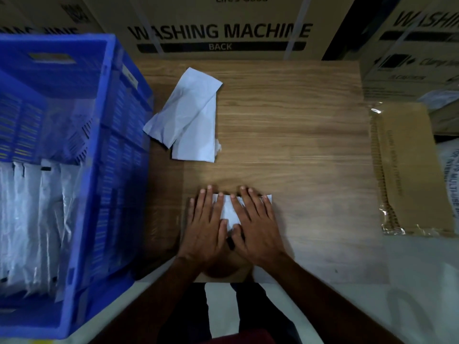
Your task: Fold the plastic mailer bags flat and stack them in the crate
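Note:
A small folded white mailer bag lies on the wooden table near its front edge. My left hand and my right hand both press flat on it with straight fingers, side by side, and cover most of it. Farther back on the table lie two loosely folded white mailer bags, overlapping each other. The blue plastic crate stands at the left, and several white mailer bags stand on edge inside it.
Large cardboard boxes marked as washing machine packaging wall off the back of the wooden table. A plastic-wrapped bundle of brown cardboard lies at the right edge. More boxes stand at the far right.

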{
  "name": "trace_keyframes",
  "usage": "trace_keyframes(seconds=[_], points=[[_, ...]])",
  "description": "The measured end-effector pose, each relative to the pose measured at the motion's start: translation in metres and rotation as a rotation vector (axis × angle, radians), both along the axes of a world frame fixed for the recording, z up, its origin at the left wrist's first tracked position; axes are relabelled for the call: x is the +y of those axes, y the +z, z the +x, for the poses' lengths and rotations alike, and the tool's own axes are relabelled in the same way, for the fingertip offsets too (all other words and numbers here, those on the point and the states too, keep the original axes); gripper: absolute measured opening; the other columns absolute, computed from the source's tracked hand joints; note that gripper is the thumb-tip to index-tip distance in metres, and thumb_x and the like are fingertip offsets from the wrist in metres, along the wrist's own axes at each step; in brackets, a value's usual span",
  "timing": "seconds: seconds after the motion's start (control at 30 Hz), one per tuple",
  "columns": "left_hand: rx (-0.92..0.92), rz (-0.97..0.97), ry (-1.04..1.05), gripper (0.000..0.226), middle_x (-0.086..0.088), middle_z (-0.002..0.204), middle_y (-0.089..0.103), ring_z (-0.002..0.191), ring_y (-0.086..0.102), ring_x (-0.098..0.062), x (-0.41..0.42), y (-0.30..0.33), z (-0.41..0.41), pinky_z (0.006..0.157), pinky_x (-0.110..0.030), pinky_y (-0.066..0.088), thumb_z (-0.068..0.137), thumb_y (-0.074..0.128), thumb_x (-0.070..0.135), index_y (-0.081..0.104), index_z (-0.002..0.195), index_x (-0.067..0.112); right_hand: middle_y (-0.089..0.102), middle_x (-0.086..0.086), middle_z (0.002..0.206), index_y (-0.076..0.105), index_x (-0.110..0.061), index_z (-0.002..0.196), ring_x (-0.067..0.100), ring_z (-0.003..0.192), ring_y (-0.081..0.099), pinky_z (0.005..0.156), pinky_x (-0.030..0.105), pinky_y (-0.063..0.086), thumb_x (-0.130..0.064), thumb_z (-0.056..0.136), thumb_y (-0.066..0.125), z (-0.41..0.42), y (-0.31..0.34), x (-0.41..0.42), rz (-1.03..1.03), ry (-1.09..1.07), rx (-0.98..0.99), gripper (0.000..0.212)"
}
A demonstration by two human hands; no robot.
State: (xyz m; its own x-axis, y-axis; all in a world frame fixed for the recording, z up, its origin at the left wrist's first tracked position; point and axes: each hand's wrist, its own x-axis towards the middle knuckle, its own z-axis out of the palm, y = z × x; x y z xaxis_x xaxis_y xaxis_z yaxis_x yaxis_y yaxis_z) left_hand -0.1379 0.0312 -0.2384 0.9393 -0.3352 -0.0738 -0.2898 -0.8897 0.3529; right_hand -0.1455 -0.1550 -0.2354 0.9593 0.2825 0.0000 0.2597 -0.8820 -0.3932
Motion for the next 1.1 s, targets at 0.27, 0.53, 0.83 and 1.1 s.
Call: trace_keyframes(seconds=[0.27, 0.53, 0.83, 1.1], points=[[0.002, 0.018, -0.087, 0.063, -0.017, 0.168, 0.023, 0.156, 0.018, -0.033, -0.022, -0.003, 0.001, 0.125, -0.045, 0.007, 0.104, 0.034, 0.038, 0.033, 0.161, 0.012, 0.005, 0.012, 0.174, 0.014, -0.015, 0.166, 0.027, 0.162, 0.001, 0.129, 0.053, 0.01, -0.037, 0.106, 0.032, -0.011, 0.003, -0.035, 0.019, -0.06, 0.088, 0.066], [-0.035, 0.043, -0.091, 0.064, -0.021, 0.167, 0.024, 0.156, 0.023, -0.035, -0.005, 0.036, 0.002, 0.125, -0.049, 0.017, 0.102, 0.036, 0.03, 0.032, 0.16, 0.004, 0.019, 0.019, 0.17, 0.024, -0.019, 0.166, 0.034, 0.159, 0.017, 0.128, 0.056, 0.012, -0.056, 0.096, 0.056, 0.022, 0.018, -0.05, -0.087, 0.454, 0.018, 0.085], [-0.155, 0.078, -0.037, 0.073, -0.021, 0.17, 0.017, 0.158, 0.018, -0.031, 0.019, 0.097, -0.017, 0.126, -0.048, 0.016, 0.098, 0.049, 0.027, 0.022, 0.163, 0.007, 0.034, 0.019, 0.165, 0.023, -0.037, 0.164, 0.037, 0.126, 0.055, 0.097, 0.048, 0.045, -0.042, 0.09, 0.052, 0.041, 0.046, -0.017, -0.194, 0.37, 0.039, 0.079], [-0.279, 0.155, -0.021, 0.067, -0.017, 0.171, 0.017, 0.159, 0.013, -0.03, 0.035, 0.187, -0.008, 0.126, -0.051, 0.016, 0.096, 0.046, 0.028, 0.036, 0.16, 0.011, 0.027, 0.015, 0.169, 0.03, -0.033, 0.163, 0.035, 0.116, 0.054, 0.09, 0.047, 0.049, -0.039, 0.087, 0.047, 0.032, 0.128, 0.017, 0.019, -0.031, -0.001, 0.078]])
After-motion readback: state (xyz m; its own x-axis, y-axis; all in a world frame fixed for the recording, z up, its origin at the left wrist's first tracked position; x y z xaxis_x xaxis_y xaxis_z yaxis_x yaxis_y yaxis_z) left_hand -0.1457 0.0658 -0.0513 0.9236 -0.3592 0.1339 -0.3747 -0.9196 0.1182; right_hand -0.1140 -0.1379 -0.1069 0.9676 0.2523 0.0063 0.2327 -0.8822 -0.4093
